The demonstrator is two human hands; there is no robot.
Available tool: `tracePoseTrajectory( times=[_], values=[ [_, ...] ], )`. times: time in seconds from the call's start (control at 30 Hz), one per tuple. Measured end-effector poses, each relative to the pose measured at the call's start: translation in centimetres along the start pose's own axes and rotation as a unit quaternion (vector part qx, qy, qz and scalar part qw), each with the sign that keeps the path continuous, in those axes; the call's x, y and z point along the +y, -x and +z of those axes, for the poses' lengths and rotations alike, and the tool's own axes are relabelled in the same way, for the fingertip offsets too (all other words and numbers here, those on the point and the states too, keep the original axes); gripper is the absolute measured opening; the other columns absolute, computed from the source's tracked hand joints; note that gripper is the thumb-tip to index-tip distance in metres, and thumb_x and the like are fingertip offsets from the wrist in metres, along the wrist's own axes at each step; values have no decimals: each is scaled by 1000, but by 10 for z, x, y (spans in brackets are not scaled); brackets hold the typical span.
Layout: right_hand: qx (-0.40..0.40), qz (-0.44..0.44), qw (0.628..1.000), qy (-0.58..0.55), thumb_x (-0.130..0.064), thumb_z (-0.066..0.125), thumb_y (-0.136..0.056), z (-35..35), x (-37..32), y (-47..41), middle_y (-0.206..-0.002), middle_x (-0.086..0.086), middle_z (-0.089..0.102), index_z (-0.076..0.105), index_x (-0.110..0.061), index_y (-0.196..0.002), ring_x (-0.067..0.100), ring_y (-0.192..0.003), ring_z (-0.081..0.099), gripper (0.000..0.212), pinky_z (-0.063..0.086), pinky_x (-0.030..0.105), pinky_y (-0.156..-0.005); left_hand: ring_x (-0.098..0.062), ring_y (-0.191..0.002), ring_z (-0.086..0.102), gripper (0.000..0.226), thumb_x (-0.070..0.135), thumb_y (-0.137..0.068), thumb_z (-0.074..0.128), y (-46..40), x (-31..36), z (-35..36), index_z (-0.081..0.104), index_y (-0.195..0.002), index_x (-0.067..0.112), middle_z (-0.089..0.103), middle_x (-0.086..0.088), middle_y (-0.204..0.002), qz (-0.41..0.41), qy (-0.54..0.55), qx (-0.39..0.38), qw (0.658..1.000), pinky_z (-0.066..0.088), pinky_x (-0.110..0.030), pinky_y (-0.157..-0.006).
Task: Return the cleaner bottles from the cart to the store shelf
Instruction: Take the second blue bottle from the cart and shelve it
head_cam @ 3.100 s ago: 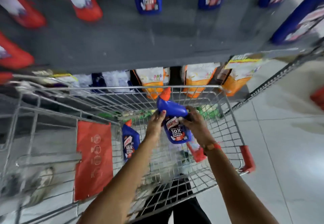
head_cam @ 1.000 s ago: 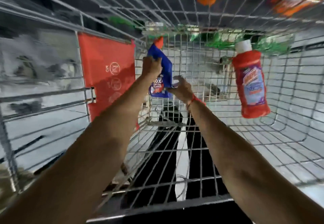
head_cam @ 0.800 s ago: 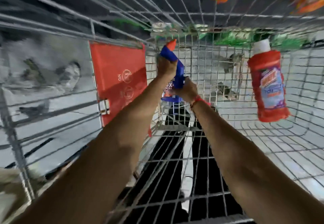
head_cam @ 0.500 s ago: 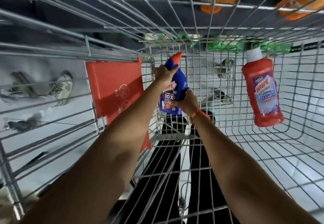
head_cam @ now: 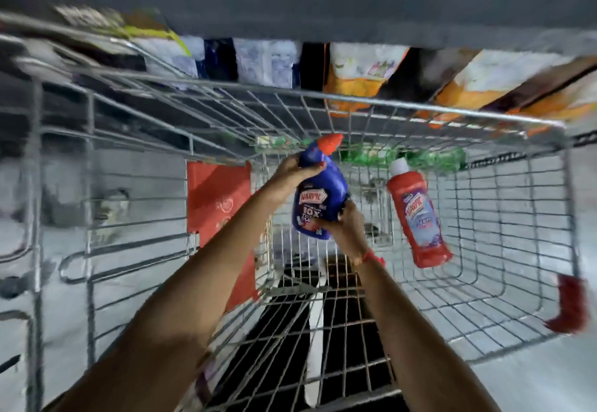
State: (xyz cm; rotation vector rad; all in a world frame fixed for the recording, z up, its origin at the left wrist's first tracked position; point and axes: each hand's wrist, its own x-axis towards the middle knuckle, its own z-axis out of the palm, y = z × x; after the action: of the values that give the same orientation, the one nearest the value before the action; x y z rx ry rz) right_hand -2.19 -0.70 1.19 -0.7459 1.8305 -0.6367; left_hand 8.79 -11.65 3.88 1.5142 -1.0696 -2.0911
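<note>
Blue bottle (head_cam: pixel 319 198) | being gripped by left hand (head_cam: pixel 295 171), right hand (head_cam: pixel 347 227) | red bottle (head_cam: pixel 418 214) lying right in cart (head_cam: pixel 452 114)

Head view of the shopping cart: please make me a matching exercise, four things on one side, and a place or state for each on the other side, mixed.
Things:
1. blue bottle
2. red bottle
3. left hand
4. right hand

Places or states:
A. lying in the cart, untouched
B. grips the bottle near its neck
C. held by both hands
D. supports the bottle's lower part

Pairs: 1-C, 2-A, 3-B, 4-D
</note>
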Motion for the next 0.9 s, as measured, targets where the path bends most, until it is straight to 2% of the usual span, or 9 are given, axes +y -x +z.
tracePoseTrajectory(
  times=[0.13, 0.23, 0.33, 0.43, 0.53, 0.6, 0.7, 0.83, 0.9],
  values=[
    [26, -72, 996, -48, -6, 82, -58, -32, -41, 20, -100, 10, 68, 55, -6, -112, 23, -88, 63, 61, 51, 16, -68, 12, -60, 60, 22, 0, -80, 59, 39, 57, 32, 56, -96, 14, 69, 16, -67, 114, -6, 21, 993, 47, -4, -63],
    [55, -123, 987, -87, -19, 84, -53, -56, -80, 33, -98, 3, 69, 55, -16, -106, 23, -89, 65, 61, 54, 29, -76, 11, -64, 60, 26, -3, -83, 54, 53, 97, 55, 55, -102, 15, 67, 17, -76, 169, -4, 29, 985, 49, -7, -68],
    [104, -191, 968, -127, 2, 79, -61, -89, -131, 49, -81, -8, 62, 52, -15, -102, -1, -68, 60, 52, 46, 13, -63, 13, -73, 56, 26, 8, -78, 62, 74, 153, 79, 52, -97, 23, 60, 8, -91, 249, -29, 19, 968, 44, -11, -77],
    [137, -261, 942, -162, 9, 73, -65, -121, -173, 58, -77, 1, 62, 51, -4, -108, -1, -64, 61, 50, 47, 10, -60, 17, -72, 56, 30, 23, -68, 63, 90, 210, 98, 51, -95, 26, 58, 11, -90, 326, -45, -4, 944, 44, -6, -75],
    [168, -311, 922, -158, 10, 73, -64, -154, -211, 53, -76, -10, 58, 49, -1, -113, -12, -61, 57, 56, 45, 4, -56, 4, -79, 59, 33, 38, -60, 65, 101, 255, 114, 55, -90, 29, 62, 11, -90, 384, -32, -8, 923, 46, -19, -82],
    [171, -328, 918, -141, 4, 77, -62, -172, -235, 49, -82, -13, 61, 47, -9, -117, -10, -69, 60, 64, 51, 11, -66, -5, -85, 59, 33, 38, -61, 64, 100, 276, 122, 57, -91, 27, 63, 7, -93, 412, -9, 3, 911, 46, -26, -86],
    [162, -345, 920, -91, -2, 78, -64, -194, -256, 34, -91, 0, 62, 45, -8, -118, 19, -84, 62, 63, 55, 40, -81, -1, -79, 61, 37, 30, -68, 64, 92, 290, 130, 54, -99, 14, 63, 0, -92, 434, 2, 43, 900, 50, -17, -77],
    [147, -365, 919, -37, 1, 75, -68, -209, -266, 16, -96, 2, 56, 46, -3, -121, 20, -88, 56, 61, 40, -2, -68, -4, -82, 64, 49, 42, -62, 64, 77, 288, 132, 56, -103, 16, 65, -2, -96, 425, 7, 92, 901, 52, -19, -76],
    [139, -374, 917, -25, 2, 73, -68, -212, -265, 10, -99, 0, 56, 46, -4, -122, 17, -92, 54, 60, 37, 2, -64, 1, -76, 65, 40, 42, -59, 66, 72, 286, 134, 57, -94, 23, 67, 7, -89, 412, 17, 103, 905, 52, -14, -69]
  ],
)
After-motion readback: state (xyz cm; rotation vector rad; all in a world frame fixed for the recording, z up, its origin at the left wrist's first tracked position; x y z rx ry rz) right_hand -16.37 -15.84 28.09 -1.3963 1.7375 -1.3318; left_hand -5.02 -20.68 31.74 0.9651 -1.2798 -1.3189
